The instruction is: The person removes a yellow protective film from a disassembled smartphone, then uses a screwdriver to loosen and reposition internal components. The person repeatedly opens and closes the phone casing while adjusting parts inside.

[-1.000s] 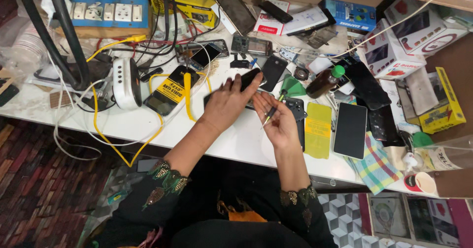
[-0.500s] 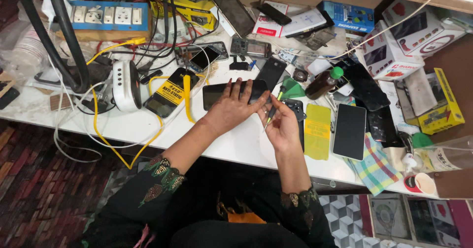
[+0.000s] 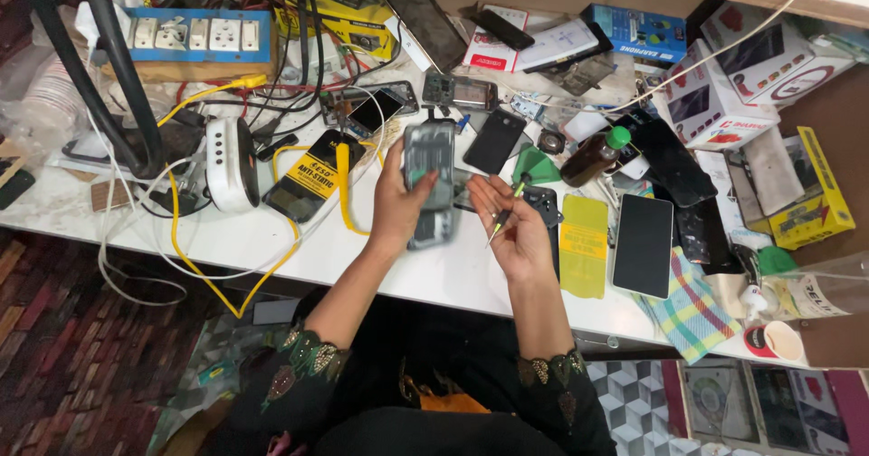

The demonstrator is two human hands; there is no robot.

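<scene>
An opened phone (image 3: 428, 182) is held upright above the white worktop (image 3: 272, 243) by the closed left hand (image 3: 398, 204); a thin screwdriver (image 3: 505, 211) is pinched in the right hand (image 3: 514, 230), and its tip should be guided slowly, with the phone kept steady

A: Item at centre of the counter (image 3: 272, 239)?
B: Opened phone (image 3: 428, 180), in the left hand (image 3: 398, 207); the right hand (image 3: 511, 225), with a screwdriver (image 3: 505, 213), just to its right.

A: Left of the hands?
B: Anti-static mat (image 3: 312, 175), then a round lamp (image 3: 231, 164); power strip (image 3: 195, 35) behind them.

A: Right?
B: Dropper bottle (image 3: 593, 155) behind; a screen protector sheet (image 3: 584, 243) and a face-down phone (image 3: 644, 245) side by side; boxes (image 3: 715, 103) at the far back right.
</scene>
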